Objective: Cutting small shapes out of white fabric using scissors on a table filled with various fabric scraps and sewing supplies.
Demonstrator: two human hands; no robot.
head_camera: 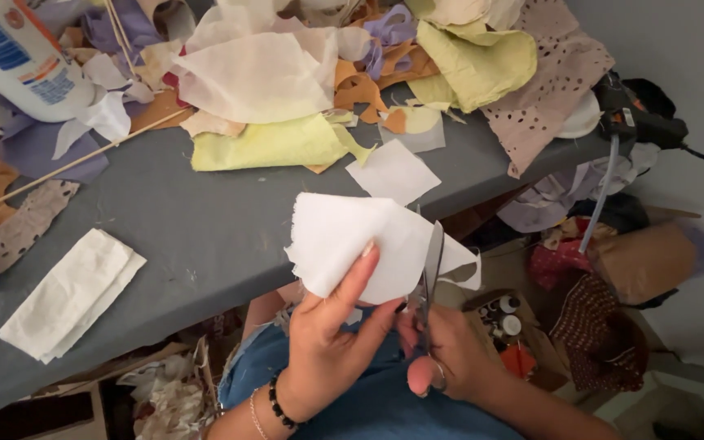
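Near the grey table's (205, 236) edge, my left hand (327, 342) pinches folded white fabric (352, 240); my right hand (450, 354), closed around scissors (432, 273), should cut steadily, keeping the layers taut.

One head cam, looking steeply down, close over the hands, facing the bench (205, 220) edge and floor beyond.

pretty cluttered room tbh. a grey surface (205, 220) runs slantwise across the view, its far end buried under a heap of fabric scraps (303, 73) in cream, yellow, orange and purple. right of the surface there's a plain pale wall (678, 49). below the surface's near edge the floor (613, 293) is packed with bags, cloth and small bottles. light is soft and even.
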